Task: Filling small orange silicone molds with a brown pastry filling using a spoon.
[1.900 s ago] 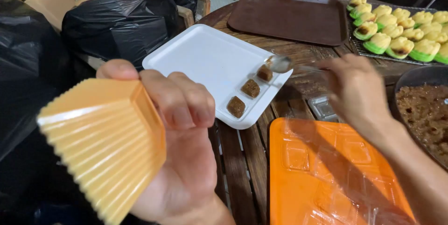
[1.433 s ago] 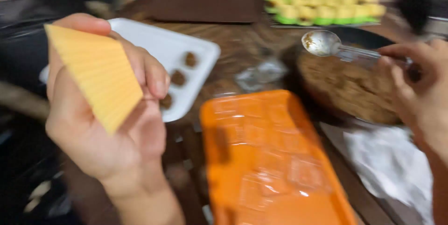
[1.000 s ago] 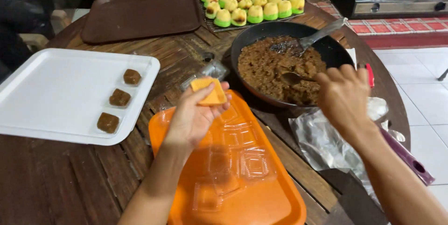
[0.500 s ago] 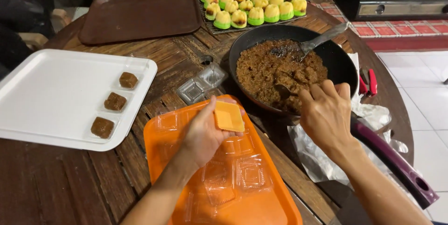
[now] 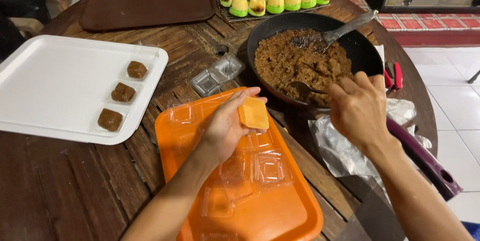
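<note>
Wooden table (image 5: 75, 191) carries orange tray (image 5: 280, 211) and black pan (image 5: 365, 51) of brown filling (image 5: 300, 63). Left hand (image 5: 227, 128) raised over tray, fingers clamped on orange mould (image 5: 253, 113). Right hand (image 5: 357, 108) at pan rim, closed around spoon (image 5: 302, 89) resting in filling.

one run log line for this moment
left hand: holds orange mould over orange tray | right hand: spoon in pan
</note>
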